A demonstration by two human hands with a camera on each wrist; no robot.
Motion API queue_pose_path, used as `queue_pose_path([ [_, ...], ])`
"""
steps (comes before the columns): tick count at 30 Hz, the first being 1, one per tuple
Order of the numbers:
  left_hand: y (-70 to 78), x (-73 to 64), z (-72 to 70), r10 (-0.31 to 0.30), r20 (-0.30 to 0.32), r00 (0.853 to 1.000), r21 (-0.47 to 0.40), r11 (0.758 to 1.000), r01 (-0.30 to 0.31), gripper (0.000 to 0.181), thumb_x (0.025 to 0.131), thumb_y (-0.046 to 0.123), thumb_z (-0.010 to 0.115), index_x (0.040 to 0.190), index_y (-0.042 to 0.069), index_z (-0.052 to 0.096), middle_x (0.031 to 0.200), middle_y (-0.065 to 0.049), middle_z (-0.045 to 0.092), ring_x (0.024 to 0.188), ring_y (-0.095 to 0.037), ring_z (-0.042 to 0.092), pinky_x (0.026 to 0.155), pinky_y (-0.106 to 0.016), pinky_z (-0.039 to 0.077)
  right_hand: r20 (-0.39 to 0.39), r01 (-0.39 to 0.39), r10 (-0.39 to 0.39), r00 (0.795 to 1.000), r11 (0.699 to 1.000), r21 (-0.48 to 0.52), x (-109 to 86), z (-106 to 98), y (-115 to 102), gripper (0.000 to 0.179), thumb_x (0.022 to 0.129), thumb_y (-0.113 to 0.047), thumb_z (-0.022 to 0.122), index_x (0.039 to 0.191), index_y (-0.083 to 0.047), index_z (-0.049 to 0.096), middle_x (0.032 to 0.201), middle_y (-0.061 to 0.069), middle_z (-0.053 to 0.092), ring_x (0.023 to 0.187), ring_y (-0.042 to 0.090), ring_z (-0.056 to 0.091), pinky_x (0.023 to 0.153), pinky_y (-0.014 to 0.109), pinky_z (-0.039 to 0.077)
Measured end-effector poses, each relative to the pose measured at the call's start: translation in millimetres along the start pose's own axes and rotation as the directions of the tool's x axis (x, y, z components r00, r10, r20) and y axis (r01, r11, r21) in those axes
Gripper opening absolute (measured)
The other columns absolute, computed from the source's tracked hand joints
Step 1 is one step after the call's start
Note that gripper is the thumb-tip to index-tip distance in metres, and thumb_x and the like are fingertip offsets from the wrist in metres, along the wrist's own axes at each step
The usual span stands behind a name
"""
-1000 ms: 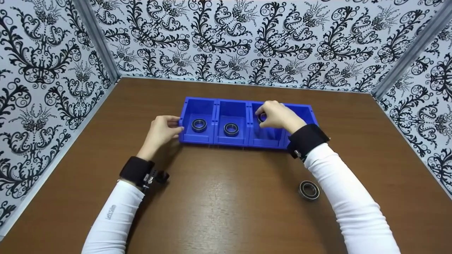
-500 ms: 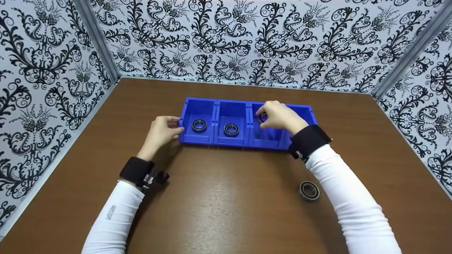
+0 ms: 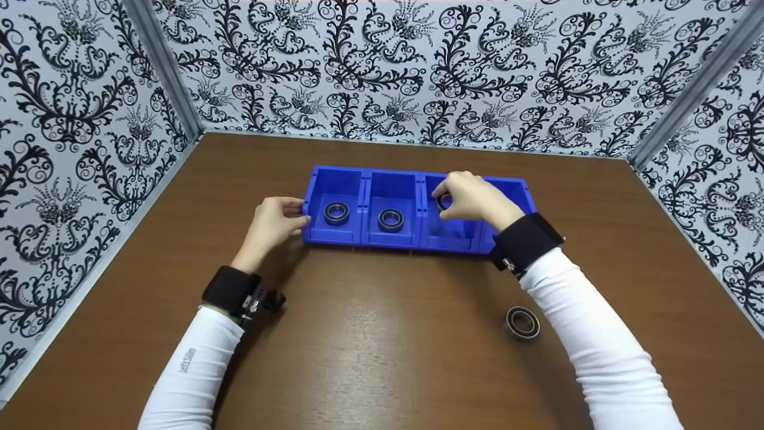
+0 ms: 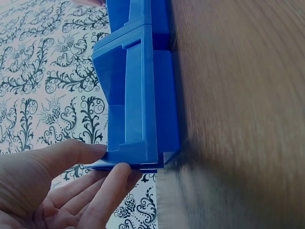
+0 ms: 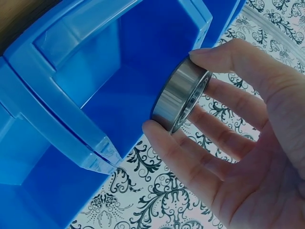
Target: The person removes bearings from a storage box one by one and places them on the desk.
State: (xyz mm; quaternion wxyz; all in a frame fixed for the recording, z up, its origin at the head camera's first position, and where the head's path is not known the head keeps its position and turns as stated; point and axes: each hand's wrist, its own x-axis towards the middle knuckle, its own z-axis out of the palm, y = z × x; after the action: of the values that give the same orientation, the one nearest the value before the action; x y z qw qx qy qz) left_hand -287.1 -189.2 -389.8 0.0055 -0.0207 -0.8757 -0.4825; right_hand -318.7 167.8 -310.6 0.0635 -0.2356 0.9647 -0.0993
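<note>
A row of joined blue bins (image 3: pixel 391 240) stands on the table. My left hand (image 3: pixel 273 224) grips its left end wall; the left wrist view shows the thumb inside the edge and the fingers (image 4: pixel 107 200) outside. Between thumb and fingertips my right hand (image 3: pixel 474 196) pinches a ball bearing (image 5: pixel 178 95), held tilted at the opening of the third compartment from the left. In the head view the hand partly covers that bearing. One bearing (image 3: pixel 336 206) lies in the leftmost compartment, and another bearing (image 3: pixel 391 227) lies in the second. My right forearm and hand hide part of the rightmost compartment.
Another bearing (image 3: pixel 522 329) lies flat on the brown table (image 3: pixel 358 334), just left of my right sleeve. Patterned wall panels (image 3: pixel 382 71) close off the back and both sides. A black camera strap (image 3: pixel 233 291) sits on my left wrist.
My right wrist and forearm shift very slightly right and toward me, while the pinched bearing stays at the third compartment. The left hand keeps its grip and the other bearings stay put.
</note>
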Motion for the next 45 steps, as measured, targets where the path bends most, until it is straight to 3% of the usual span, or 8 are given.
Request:
queue_pose_path([
  [5,-0.5,0.2,0.3,0.0,0.0,1.0,-0.005,1.0,0.0,0.045,0.094,0.004,0.067,0.136,-0.01,0.059,0.135,-0.029,0.066,0.123,-0.04,0.067,0.09,-0.038,0.064,-0.007,-0.003,0.003,1.0,1.0,0.0,-4.6,-1.3,-2.6,0.049,0.079,-0.012,0.074,0.126,-0.001,0.072,0.131,0.02,0.071,0.12,0.037,0.06,0.11,0.06,0.047],
  [18,-0.8,0.0,-0.1,-0.003,-0.002,1.0,-0.009,1.0,0.003,0.045,0.094,0.004,0.067,0.136,-0.01,0.059,0.134,-0.029,0.065,0.122,-0.04,0.068,0.089,-0.038,0.064,-0.01,0.019,-0.019,1.0,1.0,0.006,-11.4,-3.4,-4.1,0.046,0.08,-0.012,0.074,0.125,0.0,0.072,0.129,0.019,0.072,0.131,0.044,0.058,0.12,0.067,0.035],
  [25,-1.7,-0.1,0.3,0.018,-0.008,1.0,0.009,1.0,-0.018,0.044,0.094,0.004,0.068,0.135,-0.01,0.06,0.132,-0.029,0.067,0.12,-0.039,0.069,0.088,-0.037,0.064,-0.016,0.069,-0.069,0.998,0.998,-0.009,-16.7,-4.6,-7.7,0.043,0.079,-0.01,0.073,0.121,0.001,0.074,0.122,0.018,0.075,0.118,0.038,0.064,0.11,0.064,0.045],
  [31,-1.7,0.1,0.0,0.008,-0.006,1.0,0.004,1.0,-0.008,0.045,0.094,0.004,0.069,0.136,-0.01,0.06,0.133,-0.028,0.066,0.122,-0.04,0.068,0.09,-0.038,0.064,-0.001,0.069,-0.069,0.998,0.998,-0.014,-20.0,-6.1,-11.5,0.043,0.08,-0.01,0.073,0.121,0.002,0.073,0.123,0.018,0.074,0.118,0.037,0.063,0.111,0.063,0.045],
  [40,0.4,0.2,0.2,-0.007,-0.001,1.0,-0.007,1.0,0.007,0.045,0.094,0.004,0.068,0.136,-0.009,0.06,0.135,-0.028,0.066,0.121,-0.04,0.068,0.091,-0.039,0.063,-0.016,0.083,-0.083,0.996,0.996,-0.016,-26.9,-7.5,-16.6,0.043,0.079,-0.009,0.072,0.12,0.003,0.074,0.117,0.018,0.076,0.1,0.03,0.062,0.099,0.054,0.052],
  [45,0.2,-0.5,0.2,-0.005,0.004,1.0,-0.017,1.0,0.006,0.045,0.094,0.004,0.068,0.136,-0.01,0.059,0.135,-0.029,0.065,0.121,-0.04,0.068,0.09,-0.038,0.064,-0.021,0.094,-0.095,0.995,0.995,-0.023,-31.5,-8.7,-19.5,0.041,0.078,-0.009,0.072,0.118,0.003,0.075,0.116,0.017,0.077,0.103,0.031,0.063,0.097,0.054,0.053],
])
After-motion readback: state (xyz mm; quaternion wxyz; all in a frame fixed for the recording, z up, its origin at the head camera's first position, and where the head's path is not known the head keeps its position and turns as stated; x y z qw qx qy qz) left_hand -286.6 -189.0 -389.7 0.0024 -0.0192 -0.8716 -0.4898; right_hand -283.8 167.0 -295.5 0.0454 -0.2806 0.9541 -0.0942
